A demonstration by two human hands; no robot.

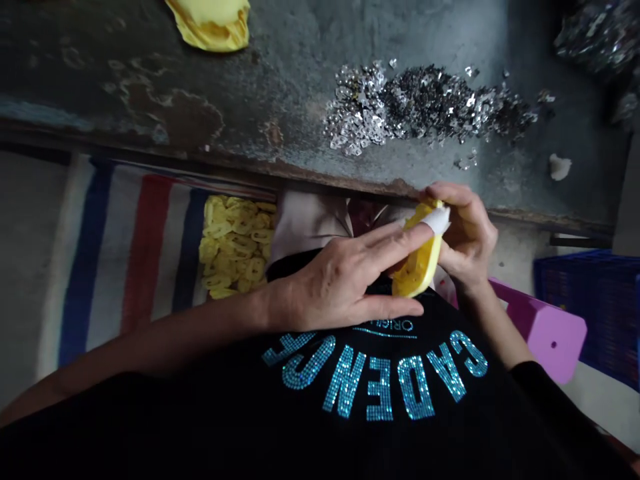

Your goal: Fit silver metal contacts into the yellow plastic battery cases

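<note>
A yellow plastic part [425, 263], rounded at its near end, is held tilted between my two hands, just off the table's front edge. My left hand [335, 283] reaches across with its fingers against the part; white tape wraps one fingertip, and the thumb stretches out along the near side. On the other side my right hand [467, 230] grips the part, fingers curled at its far end and thumb behind it. Small shiny metal clips [430, 103] lie heaped on the worn grey table [280, 80] beyond my hands. Whether a clip sits between my fingers is hidden.
Many yellow plastic pieces [237, 243] lie to the left of my lap beside a striped sheet [145, 247]. A yellow bundle [213, 23] rests on the table. At right are a purple plastic stool [555, 340], a blue crate [590, 300] and a bag of metal pieces [600, 37].
</note>
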